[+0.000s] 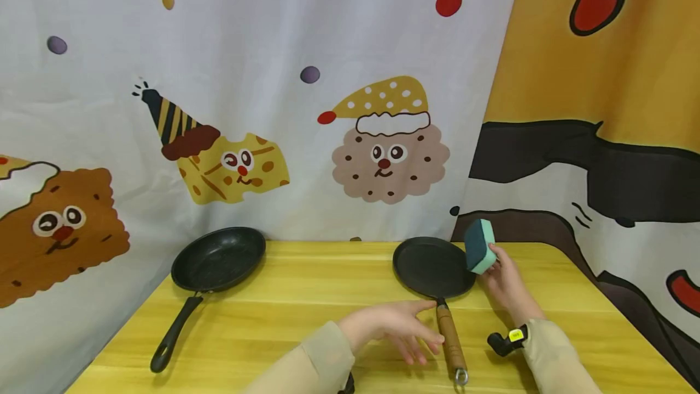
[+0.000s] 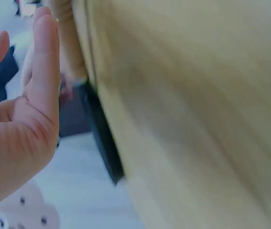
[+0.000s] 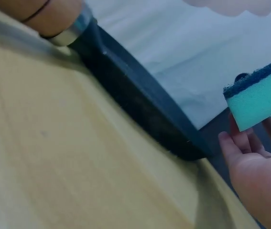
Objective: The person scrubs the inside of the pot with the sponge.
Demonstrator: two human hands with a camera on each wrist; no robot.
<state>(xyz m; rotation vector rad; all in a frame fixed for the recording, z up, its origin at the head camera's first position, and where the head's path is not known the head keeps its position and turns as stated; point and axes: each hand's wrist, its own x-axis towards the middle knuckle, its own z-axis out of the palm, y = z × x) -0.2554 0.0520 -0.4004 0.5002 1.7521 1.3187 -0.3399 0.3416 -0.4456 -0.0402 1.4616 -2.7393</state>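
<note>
My right hand (image 1: 505, 281) grips a sponge (image 1: 480, 246), mint green with a dark scouring side, raised at the right rim of a flat black pan (image 1: 434, 267). In the right wrist view the sponge (image 3: 259, 93) sits between thumb and fingers, apart from the pan (image 3: 145, 100). My left hand (image 1: 396, 328) hovers over the pan's wooden handle (image 1: 451, 339) with its fingers spread and holding nothing. In the left wrist view that hand (image 2: 25, 105) shows straight fingers beside the handle (image 2: 70, 38); whether it touches the handle I cannot tell.
A deeper black frying pan (image 1: 219, 259) lies at the left of the yellow wooden table (image 1: 306, 297), its black handle (image 1: 176, 334) pointing to the front. Behind the table hangs a cartoon-printed curtain (image 1: 262, 29). A small black device with a yellow label (image 1: 516, 335) is strapped to the right wrist.
</note>
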